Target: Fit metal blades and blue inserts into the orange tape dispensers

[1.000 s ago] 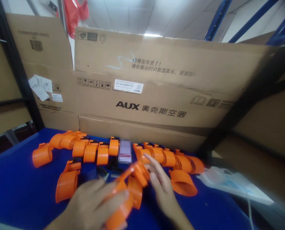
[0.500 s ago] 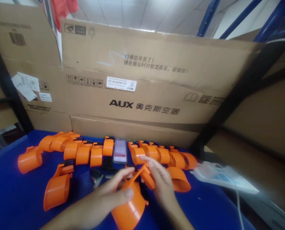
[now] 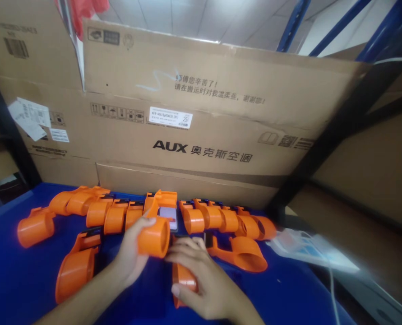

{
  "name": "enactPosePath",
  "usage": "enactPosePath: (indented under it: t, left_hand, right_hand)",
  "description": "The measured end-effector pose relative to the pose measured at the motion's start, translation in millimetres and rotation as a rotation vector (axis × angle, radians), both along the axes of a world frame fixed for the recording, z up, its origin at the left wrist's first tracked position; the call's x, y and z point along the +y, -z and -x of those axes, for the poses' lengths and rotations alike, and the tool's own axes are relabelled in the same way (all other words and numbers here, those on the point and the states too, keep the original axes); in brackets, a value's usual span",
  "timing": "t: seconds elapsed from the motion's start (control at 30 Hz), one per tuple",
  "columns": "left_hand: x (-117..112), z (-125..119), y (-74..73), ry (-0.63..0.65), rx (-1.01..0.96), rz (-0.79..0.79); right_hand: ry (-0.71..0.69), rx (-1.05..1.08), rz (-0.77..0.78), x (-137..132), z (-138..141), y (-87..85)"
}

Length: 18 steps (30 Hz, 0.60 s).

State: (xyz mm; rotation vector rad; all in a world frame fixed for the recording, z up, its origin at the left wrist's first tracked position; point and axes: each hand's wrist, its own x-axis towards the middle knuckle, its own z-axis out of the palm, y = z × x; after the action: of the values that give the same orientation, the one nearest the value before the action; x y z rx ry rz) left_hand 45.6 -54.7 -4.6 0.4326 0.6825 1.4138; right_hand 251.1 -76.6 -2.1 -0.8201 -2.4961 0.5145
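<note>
My left hand (image 3: 133,255) is closed on an orange cup-shaped plastic part (image 3: 156,238), raised above the blue tabletop. The part's bracket arm points up and away, overlapping the phone behind it. Low in front, my right hand (image 3: 204,277) curls over a second orange cup-shaped plastic part (image 3: 184,282), with the thumb on its near side. Most of that second part is hidden by the fingers. Just beyond the right hand lies another orange part (image 3: 248,253) on its side, its arm reaching left toward a dark piece.
More orange parts, several with black clips, stand in a left row (image 3: 97,213) and a right row (image 3: 212,217). A phone (image 3: 168,214) lies between the rows. One part (image 3: 75,271) sits front left. Cardboard (image 3: 201,131) walls the back; a clear plastic bag (image 3: 309,250) lies right.
Both hands were together on one orange part at the front. Now the left hand holds a part farther forward and left, while the right hand has lowered onto another part.
</note>
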Motion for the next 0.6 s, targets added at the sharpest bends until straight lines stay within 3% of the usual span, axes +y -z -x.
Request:
enactPosePath:
  t: [0.1, 0.23, 0.43, 0.6]
  left_hand:
    - [13, 2, 13.9, -0.066, 0.019, 0.009]
    - [25, 12, 25.4, -0.015, 0.139, -0.041]
    - [27, 24, 27.3, 0.068, 0.127, -0.025]
    - [25, 32, 23.3, 0.204, 0.078, -0.044]
  right_hand:
    - [0.042, -0.036, -0.027, 1, 1, 1.0]
    - [0.12, -0.063, -0.028, 4, -5, 4.5]
    - [0.193, -0.056, -0.032, 4, -15, -1.4]
    - [0.152, 0.064, -0.174, 3, -23, -4.4]
